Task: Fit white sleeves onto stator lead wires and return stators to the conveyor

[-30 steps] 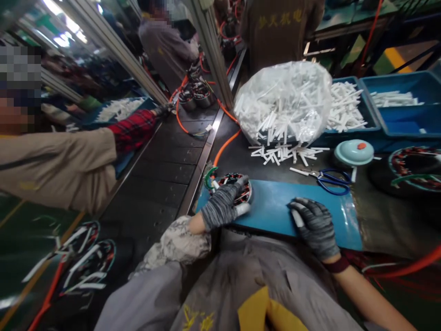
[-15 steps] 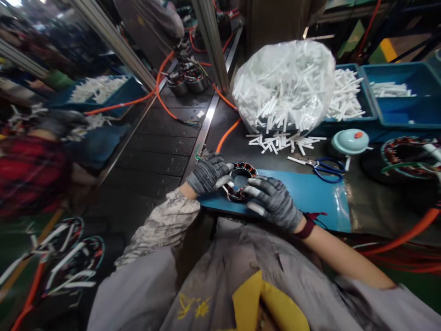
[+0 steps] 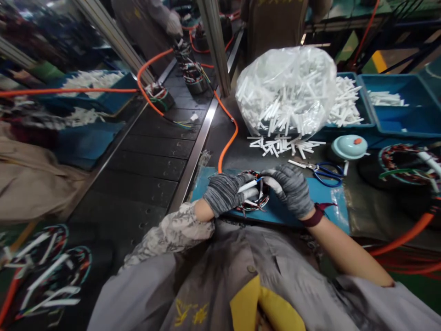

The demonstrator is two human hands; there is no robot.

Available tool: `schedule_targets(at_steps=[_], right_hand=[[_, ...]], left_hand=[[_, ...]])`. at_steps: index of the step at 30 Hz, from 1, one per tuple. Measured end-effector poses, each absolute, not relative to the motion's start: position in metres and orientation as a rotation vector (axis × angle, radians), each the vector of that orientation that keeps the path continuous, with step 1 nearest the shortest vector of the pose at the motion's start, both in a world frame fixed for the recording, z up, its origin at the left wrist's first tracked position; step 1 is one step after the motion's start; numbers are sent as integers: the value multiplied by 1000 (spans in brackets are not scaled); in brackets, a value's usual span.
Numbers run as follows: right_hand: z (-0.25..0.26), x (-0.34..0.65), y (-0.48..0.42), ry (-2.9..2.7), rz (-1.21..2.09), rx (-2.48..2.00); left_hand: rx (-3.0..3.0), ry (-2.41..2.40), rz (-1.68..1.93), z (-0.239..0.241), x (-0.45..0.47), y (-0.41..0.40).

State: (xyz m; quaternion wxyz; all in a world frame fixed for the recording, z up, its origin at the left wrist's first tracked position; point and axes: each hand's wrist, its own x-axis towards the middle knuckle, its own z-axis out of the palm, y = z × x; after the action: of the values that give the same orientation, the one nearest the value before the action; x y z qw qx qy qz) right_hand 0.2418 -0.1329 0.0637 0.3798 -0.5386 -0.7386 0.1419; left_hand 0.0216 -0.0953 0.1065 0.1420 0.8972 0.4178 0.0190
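Running left of blue rectangular mat (image 3: pixel 336 195), dark slatted conveyor (image 3: pixel 156 161). Over mat, left grey-knit gloved hand (image 3: pixel 225 195) pinching slim white tube (image 3: pixel 247 185). On mat, round wire-wound ring (image 3: pixel 262 203), partly covered by left hand. Behind mat, clear bag of white tubes (image 3: pixel 285 94). Right grey-knit gloved hand (image 3: pixel 291 191) over mat, fingers narrowed, grip unclear. Blue-handled scissors (image 3: pixel 328 174) at mat's rear edge.

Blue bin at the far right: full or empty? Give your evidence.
Neither: the blue bin is partly filled. White tubes lie toward its back, while bare blue shows nearer.
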Motion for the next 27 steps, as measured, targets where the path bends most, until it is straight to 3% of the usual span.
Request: schedule_targets(at_steps=[2, 4, 9, 11, 17, 21, 27], right_hand=[[66, 250, -141, -2000, 190, -1442], [69, 253, -150, -2009, 259, -1466], [79, 249, -162, -1613, 1385, -1296], [85, 252, -161, -1512, 1557, -1248], [83, 273, -152, -1698, 1216, -1181], [70, 273, -138, -1821, 1340, -909], [84, 261, -109, -1966, 1516, -924]], left_hand=[[2637, 1174, 132, 103, 24, -95], [2686, 1117, 222, 100, 23, -95], [2696, 921, 153, 102, 18, -95], [2659, 917, 123, 103, 17, -95], [2582, 915, 117, 99, 11, -94], [2589, 884, 120, 91, 9, -94], [2667, 972, -28, 87, 9, -94]])
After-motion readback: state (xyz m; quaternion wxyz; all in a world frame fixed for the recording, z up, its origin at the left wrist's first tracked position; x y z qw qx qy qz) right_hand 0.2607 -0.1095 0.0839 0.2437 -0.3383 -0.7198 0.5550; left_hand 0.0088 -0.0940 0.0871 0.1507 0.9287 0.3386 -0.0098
